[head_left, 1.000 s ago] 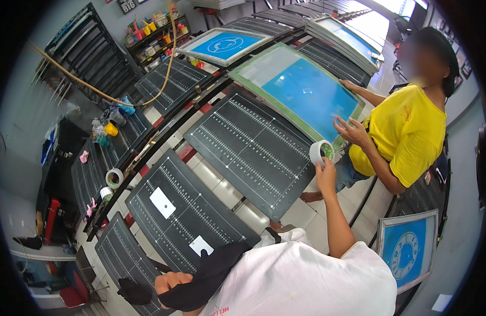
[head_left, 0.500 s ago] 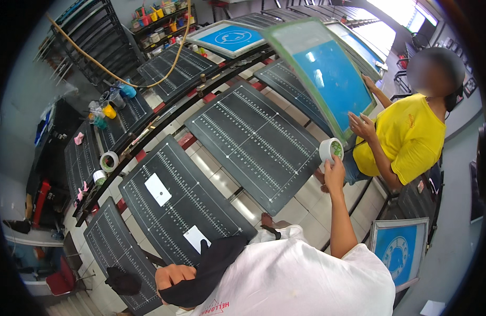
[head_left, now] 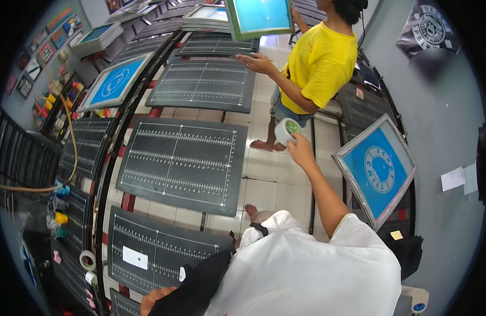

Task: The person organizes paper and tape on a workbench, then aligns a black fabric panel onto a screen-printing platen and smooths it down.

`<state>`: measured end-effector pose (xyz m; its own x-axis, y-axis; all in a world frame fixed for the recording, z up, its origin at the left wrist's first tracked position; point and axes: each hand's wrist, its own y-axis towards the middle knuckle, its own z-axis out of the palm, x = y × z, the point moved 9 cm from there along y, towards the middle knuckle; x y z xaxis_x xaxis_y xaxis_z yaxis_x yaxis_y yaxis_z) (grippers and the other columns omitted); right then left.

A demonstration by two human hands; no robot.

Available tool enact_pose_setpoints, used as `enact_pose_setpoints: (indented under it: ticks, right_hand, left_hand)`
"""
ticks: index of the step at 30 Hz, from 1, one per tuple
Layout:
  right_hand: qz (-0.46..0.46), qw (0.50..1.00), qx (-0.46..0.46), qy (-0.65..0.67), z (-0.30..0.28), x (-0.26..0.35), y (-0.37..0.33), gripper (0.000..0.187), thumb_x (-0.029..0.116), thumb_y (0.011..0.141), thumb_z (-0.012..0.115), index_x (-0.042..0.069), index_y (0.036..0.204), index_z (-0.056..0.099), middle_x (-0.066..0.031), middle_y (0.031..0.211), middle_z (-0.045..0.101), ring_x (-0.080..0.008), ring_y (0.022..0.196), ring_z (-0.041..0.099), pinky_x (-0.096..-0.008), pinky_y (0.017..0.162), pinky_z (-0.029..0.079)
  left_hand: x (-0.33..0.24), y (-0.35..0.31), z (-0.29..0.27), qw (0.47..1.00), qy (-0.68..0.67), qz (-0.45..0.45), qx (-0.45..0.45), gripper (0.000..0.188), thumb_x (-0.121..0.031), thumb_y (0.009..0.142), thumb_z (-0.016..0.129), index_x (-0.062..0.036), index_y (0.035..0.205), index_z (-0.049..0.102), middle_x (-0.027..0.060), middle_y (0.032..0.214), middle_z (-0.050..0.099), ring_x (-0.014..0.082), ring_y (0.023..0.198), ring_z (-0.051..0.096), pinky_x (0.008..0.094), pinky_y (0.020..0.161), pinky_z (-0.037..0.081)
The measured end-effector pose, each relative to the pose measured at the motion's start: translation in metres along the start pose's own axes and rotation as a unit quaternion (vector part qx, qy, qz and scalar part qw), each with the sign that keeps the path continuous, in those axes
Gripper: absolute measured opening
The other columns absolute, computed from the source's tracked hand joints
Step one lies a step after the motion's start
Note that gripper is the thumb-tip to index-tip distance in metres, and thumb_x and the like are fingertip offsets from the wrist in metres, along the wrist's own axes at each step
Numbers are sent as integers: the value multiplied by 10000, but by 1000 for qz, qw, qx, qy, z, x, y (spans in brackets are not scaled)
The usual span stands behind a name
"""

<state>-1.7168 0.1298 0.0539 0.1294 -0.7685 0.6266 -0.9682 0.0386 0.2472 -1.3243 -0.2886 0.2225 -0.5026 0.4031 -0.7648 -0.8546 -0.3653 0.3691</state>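
In my outstretched right hand [head_left: 301, 149] is a roll of white tape [head_left: 282, 132] with a green-printed core, held by its side. Black cloth [head_left: 193, 287] hangs over my left forearm. My left hand [head_left: 156, 299] has its fingers curled at the cloth's edge, low in the picture, and part of that hand is hidden. Close beyond it lies a black printing board [head_left: 195, 239] with white ruled markings. On that board rest a white card [head_left: 135, 257] with a small dark mark and a second white card [head_left: 182, 274], partly covered by the cloth.
A co-worker in a yellow shirt [head_left: 327, 63] stands ahead, one hand on a blue screen frame [head_left: 258, 16]. Another framed blue screen [head_left: 378, 167] leans at the right. More ruled boards [head_left: 182, 163] run along the left rail [head_left: 103, 195]. Tape rolls [head_left: 87, 260] and cups sit beyond it.
My view has turned to the right. The co-worker has turned and carried the screen frame farther off, one hand now free of it. The tape roll stays in my right hand.
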Motion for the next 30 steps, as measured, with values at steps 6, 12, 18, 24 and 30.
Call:
enact_pose_setpoints:
  ticks: [6, 12, 18, 24, 30]
  right_hand:
    - [164, 976, -83, -121, -84, -177, 59, 434, 204, 811, 577, -63, 1152, 610, -295, 1095, 634, -435, 1051, 603, -453, 928, 470]
    - [174, 960, -138, -170, -159, -366, 156, 415, 207, 811, 580, -35, 1148, 595, -299, 1058, 636, -445, 1021, 606, -465, 893, 472]
    - [232, 953, -121, -155, -189, -505, 193, 392, 240, 819, 584, -95, 1023, 599, -314, 983, 636, -462, 979, 606, -486, 873, 462]
    - [84, 991, 76, 76, -27, -252, 245, 592, 267, 872, 627, -34, 1348, 445, -203, 1334, 532, -360, 1200, 532, -435, 1001, 422]
    - [-338, 687, 552, 330, 23, 234, 117, 640, 264, 798, 747, 55, 1334, 466, -118, 1174, 630, -270, 1159, 560, -390, 988, 409]
  left_hand:
    - [29, 58, 20, 985, 97, 118, -76, 196, -219, 842, 583, -27, 857, 543, 124, 849, 630, 236, 719, 594, 378, 638, 463]
    - [52, 100, 59, 933, 198, 220, -203, 292, -258, 835, 589, 16, 928, 550, 134, 888, 625, 232, 765, 601, 362, 679, 471]
    - [90, 133, 102, 924, 219, 197, -243, 398, -297, 827, 596, 60, 999, 558, 145, 927, 620, 228, 810, 607, 346, 720, 479]
    - [89, 206, 185, 866, 494, 65, -47, 309, -229, 720, 703, 50, 842, 644, 87, 662, 616, 201, 540, 565, 300, 532, 421]
    - [91, 310, 259, 714, 682, -8, 159, 128, -92, 823, 637, 8, 887, 587, 163, 714, 549, 303, 612, 581, 331, 576, 441]
